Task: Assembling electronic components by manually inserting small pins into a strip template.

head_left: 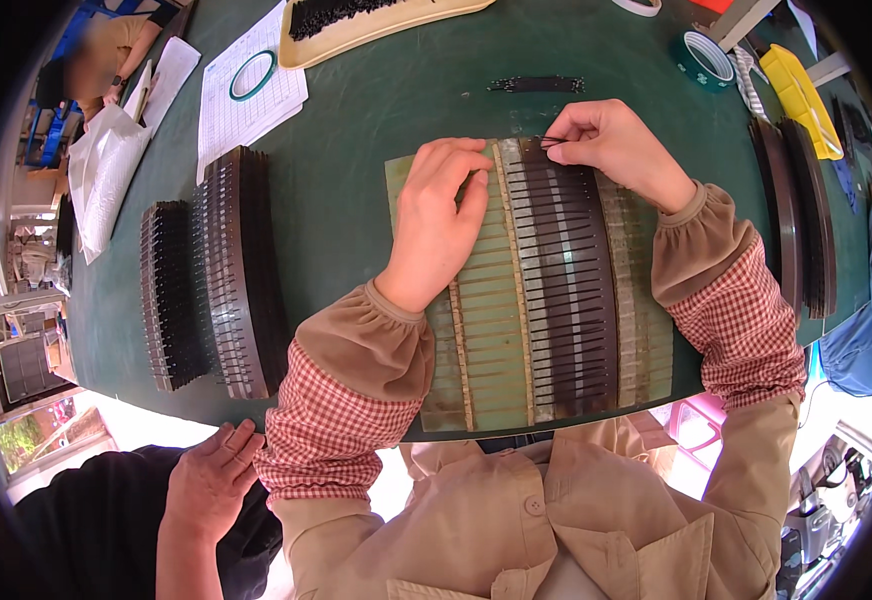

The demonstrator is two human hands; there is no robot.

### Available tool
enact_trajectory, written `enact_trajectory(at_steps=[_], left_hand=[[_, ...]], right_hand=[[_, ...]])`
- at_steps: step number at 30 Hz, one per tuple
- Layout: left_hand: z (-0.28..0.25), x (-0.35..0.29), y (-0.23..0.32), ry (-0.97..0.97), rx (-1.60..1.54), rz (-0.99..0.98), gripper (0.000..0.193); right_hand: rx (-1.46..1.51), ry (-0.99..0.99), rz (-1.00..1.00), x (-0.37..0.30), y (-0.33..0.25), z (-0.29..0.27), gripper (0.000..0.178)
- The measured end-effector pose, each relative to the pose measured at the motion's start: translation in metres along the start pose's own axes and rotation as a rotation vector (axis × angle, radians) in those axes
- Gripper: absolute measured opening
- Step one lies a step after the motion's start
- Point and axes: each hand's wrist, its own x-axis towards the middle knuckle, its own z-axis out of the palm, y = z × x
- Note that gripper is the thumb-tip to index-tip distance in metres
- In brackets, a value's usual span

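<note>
A green board [486,330] with raised ridges lies at the table's near edge. Along it runs a dark strip [596,300] with many thin dark pieces set crosswise in a row. My right hand [616,150] pinches a thin black wire-like piece [550,139] between thumb and forefinger at the strip's far end. My left hand [434,215] rests on the board's left part, fingers bent and thumb apart, with nothing visible in it; its fingertips lie near a pale ridge. Beyond the board is a small bundle of black leaded pieces [536,85].
Stacks of dark strips [241,270] stand at left, more strips [806,220] at right. Farther off are a cream tray [386,38] of black pieces, paper sheets [221,115], green tape [706,60] and a yellow bin [801,100]. Another person's hand [214,475] is at lower left.
</note>
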Motion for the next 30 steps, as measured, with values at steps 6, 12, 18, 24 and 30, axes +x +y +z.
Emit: enact_trajectory(at_steps=[6, 12, 18, 24, 30], left_hand=[[0.000, 0.000, -0.001, -0.018, 0.036, 0.025, 0.014], [0.006, -0.003, 0.003, -0.108, 0.376, 0.258, 0.033], [0.001, -0.003, -0.002, -0.112, 0.296, 0.217, 0.031], [0.005, 0.014, 0.009, -0.097, -0.292, -0.178, 0.015], [0.007, 0.019, 0.004, -0.148, -0.454, -0.292, 0.011]], right_hand=[[-0.088, 0.020, -0.028, 0.000, -0.004, 0.006, 0.009], [-0.190, 0.076, -0.086, -0.002, -0.003, 0.012, 0.008], [0.001, 0.093, -0.124, -0.006, -0.001, -0.009, 0.015], [0.333, -0.043, 0.180, -0.022, -0.025, -0.011, 0.021], [0.286, -0.071, 0.150, -0.020, -0.032, -0.001, 0.018]])
